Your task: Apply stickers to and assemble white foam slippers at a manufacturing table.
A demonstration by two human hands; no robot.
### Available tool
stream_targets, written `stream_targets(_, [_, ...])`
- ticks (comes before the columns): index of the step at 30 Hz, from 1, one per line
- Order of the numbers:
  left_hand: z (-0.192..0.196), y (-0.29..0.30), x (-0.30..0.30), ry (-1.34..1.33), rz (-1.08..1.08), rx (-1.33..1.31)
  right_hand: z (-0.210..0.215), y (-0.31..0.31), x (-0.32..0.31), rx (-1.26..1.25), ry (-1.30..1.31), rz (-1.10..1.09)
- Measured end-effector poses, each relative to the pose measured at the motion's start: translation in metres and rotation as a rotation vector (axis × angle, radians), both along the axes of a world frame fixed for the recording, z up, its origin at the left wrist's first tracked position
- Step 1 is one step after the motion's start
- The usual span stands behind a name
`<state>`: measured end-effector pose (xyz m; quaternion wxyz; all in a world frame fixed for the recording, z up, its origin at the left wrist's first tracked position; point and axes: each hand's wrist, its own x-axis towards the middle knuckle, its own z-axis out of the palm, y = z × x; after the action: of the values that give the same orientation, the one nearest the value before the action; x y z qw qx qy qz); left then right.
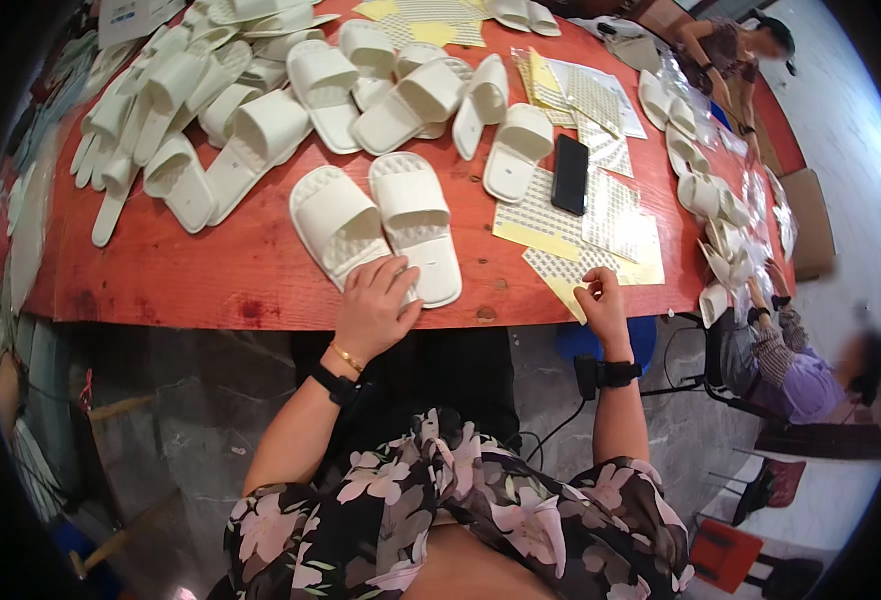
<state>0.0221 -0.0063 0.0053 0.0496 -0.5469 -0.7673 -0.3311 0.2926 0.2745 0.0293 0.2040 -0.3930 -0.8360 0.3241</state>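
Note:
A pair of cream-white open-toed slippers lies side by side near the table's front edge, heels toward me: a left slipper (332,212) and a right slipper (412,205). My left hand (375,303) rests over the left slipper's heel, fingers stretched out, its fingertips reaching the inner edge of the right one. To the right, my right hand (602,300) hovers at a yellow-backed sticker sheet (552,268). Its thumb and forefinger are pinched together, the other fingers curled. Anything between them is too small to make out.
A black phone (569,175) lies on more sticker sheets (615,225). A large heap of white slippers (250,120) fills the back left of the red table (160,290). Two people work at the right, where slippers and clear plastic bags (755,200) line the edge.

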Motion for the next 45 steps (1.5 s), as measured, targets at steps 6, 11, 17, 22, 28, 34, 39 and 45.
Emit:
stream_targets(6, [-0.003, 0.001, 0.000, -0.007, -0.014, 0.041, 0.016, -0.054, -0.081, -0.500, 0.137, 0.302])
stream_targets(11, [-0.005, 0.001, 0.000, -0.017, -0.007, 0.038, 0.020, -0.086, -0.141, -0.881, 0.044, 0.349])
stream_targets(17, [-0.003, 0.000, 0.000, -0.031, -0.019, 0.038, 0.015, -0.092, -0.170, -0.956, -0.020, 0.331])
stream_targets(22, [-0.001, -0.001, 0.000, -0.024, -0.022, 0.043, 0.011, -0.091, -0.171, -0.987, 0.008, 0.277])
stream_targets(28, [0.005, 0.004, 0.000, -0.027, 0.003, 0.025, 0.006, -0.089, -0.167, -0.690, -0.099, 0.418])
stream_targets(34, [0.018, 0.021, -0.003, -0.013, 0.004, -0.121, 0.009, -0.089, -0.164, -0.723, -0.105, 0.417])
stream_targets(39, [0.018, 0.026, 0.000, 0.032, 0.018, -0.127, -0.007, -0.084, -0.154, -0.567, -0.022, 0.382])
stream_targets(45, [0.018, 0.029, 0.000, 0.101, 0.036, -0.157, -0.001, -0.105, -0.147, -0.318, 0.075, 0.317])
